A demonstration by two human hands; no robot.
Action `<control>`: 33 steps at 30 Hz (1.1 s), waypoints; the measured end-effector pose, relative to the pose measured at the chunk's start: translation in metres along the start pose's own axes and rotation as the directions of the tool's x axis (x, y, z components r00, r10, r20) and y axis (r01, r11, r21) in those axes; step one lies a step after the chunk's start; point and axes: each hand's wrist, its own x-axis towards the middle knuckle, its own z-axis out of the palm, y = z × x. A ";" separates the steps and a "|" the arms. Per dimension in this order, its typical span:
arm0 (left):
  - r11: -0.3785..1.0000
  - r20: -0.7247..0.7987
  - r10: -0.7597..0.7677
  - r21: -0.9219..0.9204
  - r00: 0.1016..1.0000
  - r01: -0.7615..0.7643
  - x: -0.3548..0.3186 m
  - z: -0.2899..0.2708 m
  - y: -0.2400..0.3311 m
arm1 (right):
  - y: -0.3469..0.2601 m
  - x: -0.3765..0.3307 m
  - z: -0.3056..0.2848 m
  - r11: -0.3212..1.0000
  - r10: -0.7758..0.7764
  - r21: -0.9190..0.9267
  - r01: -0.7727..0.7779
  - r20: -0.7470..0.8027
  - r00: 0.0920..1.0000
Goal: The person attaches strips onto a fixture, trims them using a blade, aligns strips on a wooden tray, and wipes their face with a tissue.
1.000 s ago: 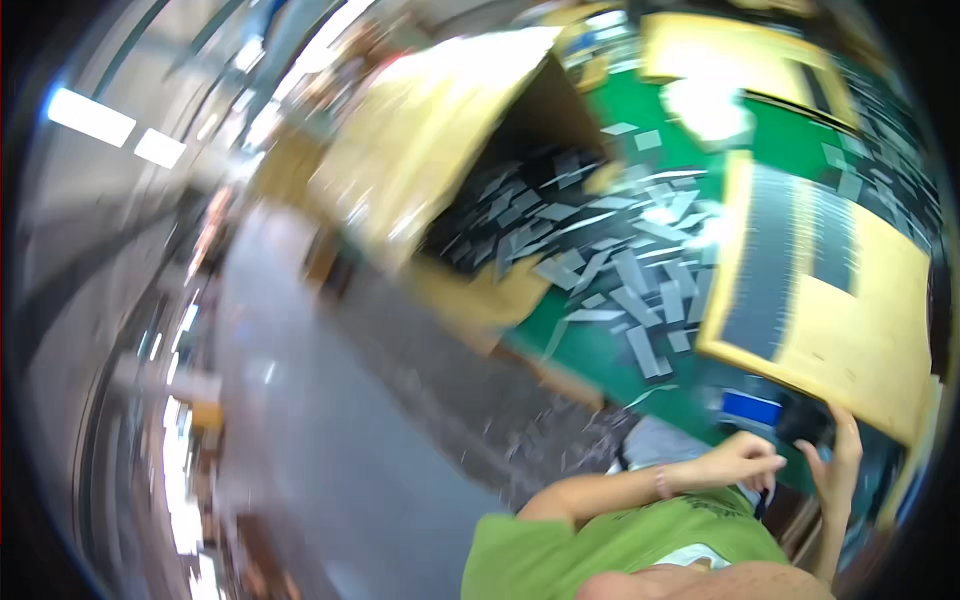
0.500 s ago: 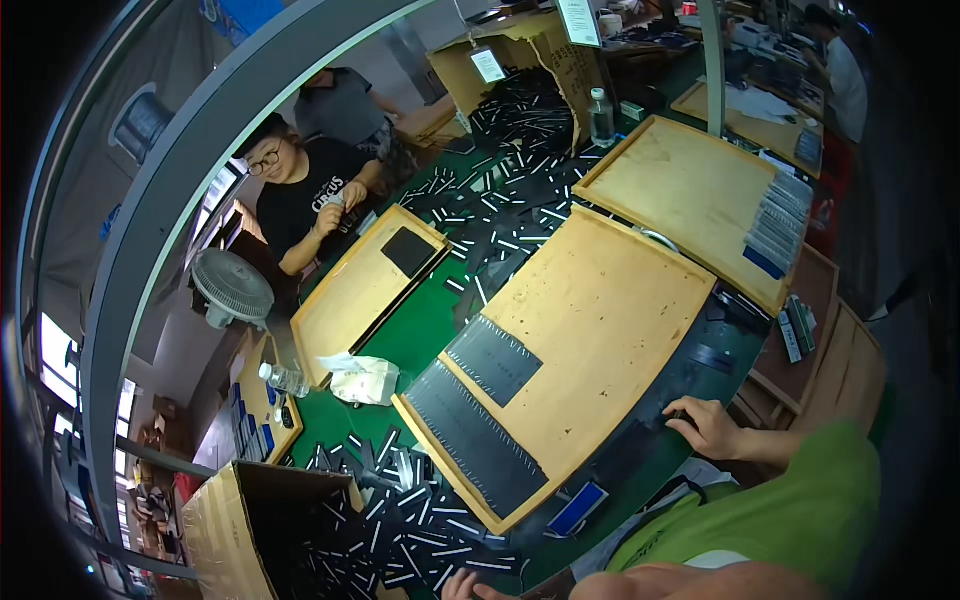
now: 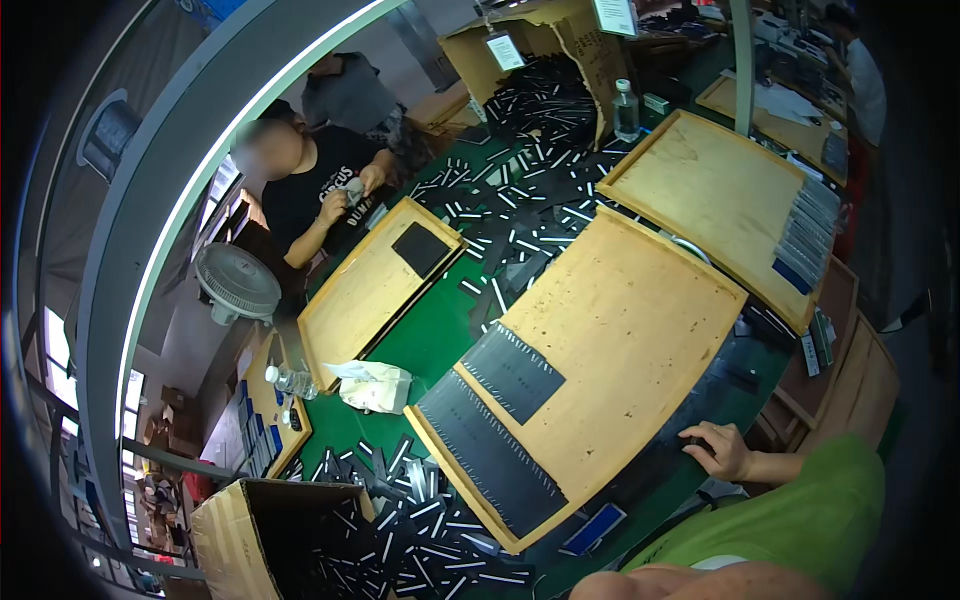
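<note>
My right hand lies flat, fingers spread, on dark pieces at the near edge of the green table. It holds nothing. Its forearm runs back to my green sleeve. Just left of the hand is a large wooden board, with two blocks of black strips laid in rows on its lower-left part. My left hand is out of view.
A heap of loose black strips spills from a cardboard box at the lower left. Two more wooden boards lie further off. A seated co-worker in black handles something small. A fan, bottles and a white bag stand around.
The view has swung from a blurred sideways look to a steady look down at the table. My right hand stays at the table's near edge. The hand at the lower edge has left view.
</note>
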 end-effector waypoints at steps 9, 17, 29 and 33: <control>0.998 0.053 0.036 0.044 0.998 -0.039 -0.001 0.000 0.004 | -0.003 0.002 0.003 0.998 -0.006 -0.058 0.006 -0.002 1.000; 0.997 0.068 0.053 0.045 0.996 -0.056 -0.008 0.010 0.003 | -0.005 0.000 0.005 0.997 -0.011 -0.070 0.010 -0.011 1.000; 0.992 0.151 0.105 0.051 0.983 -0.113 -0.012 0.005 -0.007 | -0.005 0.005 0.005 0.996 0.004 -0.085 -0.006 -0.024 1.000; 0.988 0.161 0.142 0.045 0.977 -0.151 -0.005 0.008 -0.014 | -0.006 0.001 0.002 0.992 0.020 -0.124 -0.020 0.002 1.000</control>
